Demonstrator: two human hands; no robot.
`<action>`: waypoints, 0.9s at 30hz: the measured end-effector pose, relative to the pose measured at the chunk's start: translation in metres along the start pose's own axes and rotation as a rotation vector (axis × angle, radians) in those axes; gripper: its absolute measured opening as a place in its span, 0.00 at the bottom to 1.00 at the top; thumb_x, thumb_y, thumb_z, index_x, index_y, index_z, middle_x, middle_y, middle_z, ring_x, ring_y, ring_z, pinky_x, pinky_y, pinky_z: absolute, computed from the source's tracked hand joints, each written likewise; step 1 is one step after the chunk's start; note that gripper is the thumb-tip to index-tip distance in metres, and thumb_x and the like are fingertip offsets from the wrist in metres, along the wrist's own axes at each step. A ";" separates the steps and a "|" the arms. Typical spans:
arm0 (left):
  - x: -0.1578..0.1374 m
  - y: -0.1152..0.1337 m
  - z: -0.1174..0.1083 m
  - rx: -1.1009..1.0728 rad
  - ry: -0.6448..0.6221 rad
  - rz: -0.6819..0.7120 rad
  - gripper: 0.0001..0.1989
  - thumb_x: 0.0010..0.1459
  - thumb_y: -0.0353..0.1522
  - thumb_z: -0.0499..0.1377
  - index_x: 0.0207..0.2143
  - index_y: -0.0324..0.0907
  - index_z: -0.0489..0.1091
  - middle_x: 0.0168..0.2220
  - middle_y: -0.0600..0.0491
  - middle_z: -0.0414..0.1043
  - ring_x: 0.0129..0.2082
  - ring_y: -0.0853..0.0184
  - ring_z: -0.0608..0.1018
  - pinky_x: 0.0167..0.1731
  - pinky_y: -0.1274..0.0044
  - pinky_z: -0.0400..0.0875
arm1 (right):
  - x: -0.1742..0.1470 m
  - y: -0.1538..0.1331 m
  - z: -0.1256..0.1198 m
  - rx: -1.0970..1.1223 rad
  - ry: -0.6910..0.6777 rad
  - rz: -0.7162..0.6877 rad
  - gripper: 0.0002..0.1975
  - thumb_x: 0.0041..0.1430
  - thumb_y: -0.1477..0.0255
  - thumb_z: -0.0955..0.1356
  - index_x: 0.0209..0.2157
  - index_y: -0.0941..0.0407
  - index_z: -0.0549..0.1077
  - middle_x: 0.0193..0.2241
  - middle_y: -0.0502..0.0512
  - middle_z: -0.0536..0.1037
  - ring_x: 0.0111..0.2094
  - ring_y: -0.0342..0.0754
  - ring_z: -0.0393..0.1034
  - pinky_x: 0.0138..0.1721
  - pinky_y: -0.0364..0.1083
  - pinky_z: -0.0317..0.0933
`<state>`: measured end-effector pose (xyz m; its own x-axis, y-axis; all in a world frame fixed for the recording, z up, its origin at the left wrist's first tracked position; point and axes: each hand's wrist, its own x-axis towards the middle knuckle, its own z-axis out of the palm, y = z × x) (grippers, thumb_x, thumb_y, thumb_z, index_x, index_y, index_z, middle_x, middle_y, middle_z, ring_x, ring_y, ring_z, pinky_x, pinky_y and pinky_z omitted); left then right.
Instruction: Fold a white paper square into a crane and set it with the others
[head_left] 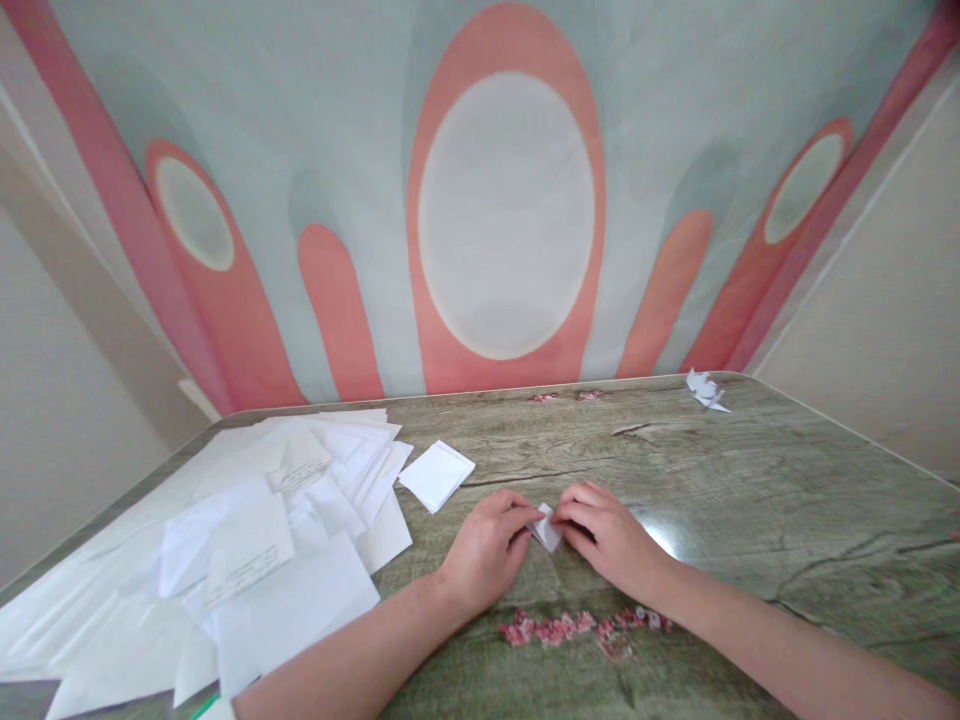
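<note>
Between my two hands, low over the middle of the wood-patterned table (750, 480), is a small piece of folded white paper (547, 530). My left hand (491, 545) pinches its left side between thumb and fingers. On the other side, the fingertips of my right hand (600, 530) close on its right edge. The paper has creased faces and comes to a point at the bottom. My fingers cover part of its sides.
A large pile of white paper sheets (300, 590), some with writing, spreads over the table's left. Small white squares (437, 475) lie beside it. Folded paper pieces (706, 391) sit at the far right. Pink flower prints (555, 630) mark the tabletop. A patterned wall (510, 380) stands behind.
</note>
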<state>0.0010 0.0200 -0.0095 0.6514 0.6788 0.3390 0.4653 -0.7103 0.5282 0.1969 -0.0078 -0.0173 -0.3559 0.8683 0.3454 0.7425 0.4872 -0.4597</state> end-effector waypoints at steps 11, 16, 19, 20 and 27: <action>0.002 -0.004 -0.002 -0.035 -0.001 -0.046 0.10 0.54 0.24 0.55 0.35 0.42 0.73 0.35 0.52 0.70 0.37 0.67 0.71 0.40 0.76 0.66 | -0.003 -0.009 -0.001 -0.099 -0.031 -0.052 0.10 0.57 0.79 0.63 0.34 0.55 0.74 0.32 0.53 0.71 0.36 0.48 0.63 0.40 0.48 0.56; 0.002 -0.001 -0.003 0.001 -0.022 0.016 0.07 0.54 0.25 0.56 0.32 0.42 0.72 0.35 0.52 0.71 0.38 0.67 0.71 0.40 0.75 0.65 | -0.004 -0.007 0.001 -0.115 -0.052 -0.100 0.12 0.56 0.81 0.63 0.39 0.56 0.73 0.36 0.54 0.71 0.39 0.48 0.63 0.42 0.49 0.56; 0.002 0.002 -0.003 0.044 -0.073 0.061 0.07 0.56 0.26 0.55 0.33 0.42 0.72 0.34 0.53 0.73 0.37 0.66 0.72 0.41 0.74 0.64 | -0.003 -0.001 0.003 -0.069 -0.065 -0.130 0.12 0.56 0.81 0.63 0.39 0.56 0.73 0.37 0.54 0.72 0.40 0.48 0.63 0.43 0.49 0.56; 0.002 0.002 -0.003 0.055 -0.082 0.063 0.06 0.56 0.26 0.55 0.33 0.43 0.72 0.34 0.54 0.73 0.37 0.66 0.72 0.41 0.74 0.64 | -0.002 0.000 0.003 -0.050 -0.066 -0.134 0.12 0.56 0.81 0.64 0.39 0.55 0.74 0.37 0.53 0.72 0.40 0.47 0.63 0.44 0.49 0.55; 0.003 0.001 -0.003 0.042 -0.086 0.004 0.06 0.58 0.31 0.54 0.33 0.44 0.72 0.33 0.54 0.73 0.36 0.67 0.72 0.39 0.76 0.63 | 0.001 0.005 0.000 0.048 -0.081 -0.094 0.10 0.58 0.78 0.64 0.37 0.53 0.75 0.36 0.52 0.74 0.40 0.46 0.64 0.44 0.48 0.55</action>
<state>0.0012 0.0224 -0.0055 0.7019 0.6583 0.2720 0.4859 -0.7218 0.4928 0.2004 -0.0043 -0.0189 -0.4687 0.8223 0.3229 0.6765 0.5691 -0.4674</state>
